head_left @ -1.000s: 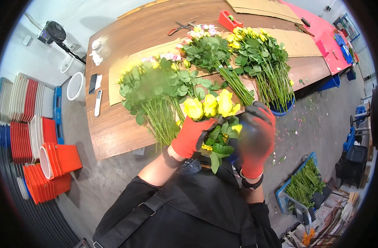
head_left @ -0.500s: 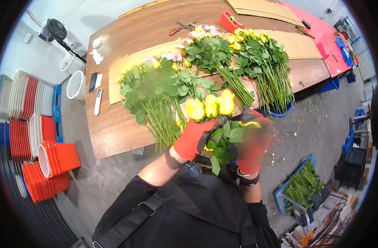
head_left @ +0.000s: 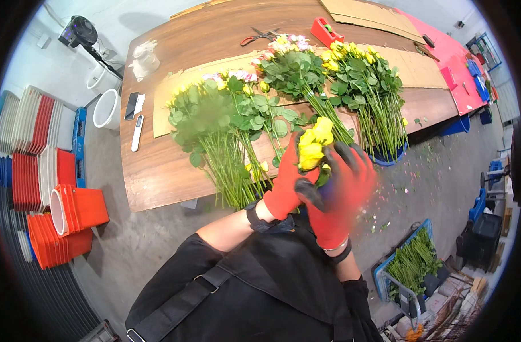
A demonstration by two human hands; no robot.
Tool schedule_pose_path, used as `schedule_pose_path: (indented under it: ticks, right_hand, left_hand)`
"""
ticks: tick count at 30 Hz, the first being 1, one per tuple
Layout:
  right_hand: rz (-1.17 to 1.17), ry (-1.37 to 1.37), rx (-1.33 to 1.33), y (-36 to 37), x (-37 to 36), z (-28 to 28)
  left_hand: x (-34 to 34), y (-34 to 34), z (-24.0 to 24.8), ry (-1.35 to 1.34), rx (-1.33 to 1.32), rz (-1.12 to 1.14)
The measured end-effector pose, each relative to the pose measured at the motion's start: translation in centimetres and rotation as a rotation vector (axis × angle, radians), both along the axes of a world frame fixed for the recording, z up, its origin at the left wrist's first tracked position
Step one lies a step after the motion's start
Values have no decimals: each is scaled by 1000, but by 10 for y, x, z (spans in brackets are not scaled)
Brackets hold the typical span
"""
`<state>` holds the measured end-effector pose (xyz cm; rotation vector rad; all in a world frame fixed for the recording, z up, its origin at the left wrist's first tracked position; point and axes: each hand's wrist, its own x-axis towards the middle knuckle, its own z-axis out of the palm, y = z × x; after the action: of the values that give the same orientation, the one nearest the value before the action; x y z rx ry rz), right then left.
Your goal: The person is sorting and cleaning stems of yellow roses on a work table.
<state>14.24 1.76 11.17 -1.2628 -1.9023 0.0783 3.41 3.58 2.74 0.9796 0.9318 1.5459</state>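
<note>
My left hand [head_left: 284,191], in a red glove with black fingers, is closed around a few yellow roses [head_left: 314,147] in front of my chest. Their blooms rise above the glove, while most of the stems and leaves are hidden. Close at the right side of these blooms is my right hand [head_left: 341,199], gloved alike and partly blurred. Its fingers and thumb are spread apart with nothing seen between them. Just beyond on the table lie a leafy bunch of yellow roses [head_left: 215,122], a pink-and-yellow bunch [head_left: 294,71] and another yellow bunch [head_left: 366,82].
Across the brown table [head_left: 163,179] lie cardboard, scissors [head_left: 259,36], a red tape dispenser [head_left: 326,32] and a phone [head_left: 131,106]. Orange buckets [head_left: 81,211] stand at left. A blue tub [head_left: 394,157] sits under the stems; a cart of cut greenery [head_left: 411,259] is lower right.
The held roses have tilted and drawn together, shifting slightly right. My right hand has come off the leaves below them and spread its fingers beside the blooms.
</note>
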Motion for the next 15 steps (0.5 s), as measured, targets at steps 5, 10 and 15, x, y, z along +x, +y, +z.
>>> schedule_pose_path:
  ticks: [5, 10, 15]
  right_hand:
    - [-53, 118, -112, 8, 7, -15]
    - [143, 1065, -533, 18, 34, -47]
    - [134, 1145, -587, 18, 39, -63]
  left_hand:
    - [10, -1, -7, -9, -33, 32]
    - [-32, 6, 34, -127, -260, -413]
    - [-16, -8, 24, -116, -422, -280]
